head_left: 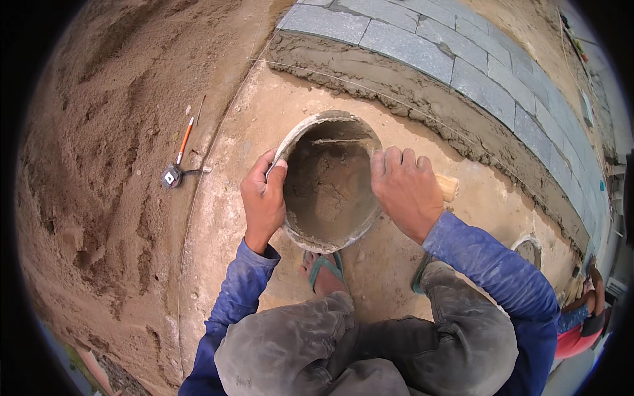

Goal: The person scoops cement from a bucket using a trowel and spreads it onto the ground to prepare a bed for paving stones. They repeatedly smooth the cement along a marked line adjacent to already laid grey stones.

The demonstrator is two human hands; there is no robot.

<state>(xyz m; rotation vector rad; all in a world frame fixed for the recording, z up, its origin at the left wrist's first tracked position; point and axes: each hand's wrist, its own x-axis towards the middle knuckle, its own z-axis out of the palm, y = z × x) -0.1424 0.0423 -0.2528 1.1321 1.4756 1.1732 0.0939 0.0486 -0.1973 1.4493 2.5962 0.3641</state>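
Between my hands stands a round bucket (295, 239) with a mortar-crusted rim, tilted a little. Wet grey-brown mortar (330, 191) lies inside it. My left hand (264, 191) grips the rim on the left side, thumb over the edge. Closed in a fist at the right rim, my right hand (409, 191) holds a trowel (447, 187) by its wooden handle, whose end sticks out past the hand. A thin edge, seemingly the trowel's blade, shows across the upper inside of the bucket; the part between is hidden by my fist.
Grey stone pavers (422, 49) on a thick mortar bed (396, 92) curve along the upper right, with a string line in front. Loose sand (119, 198) fills the left, where a tape measure (172, 176) and an orange pencil (185, 140) lie. Another person (584, 320) crouches at right.
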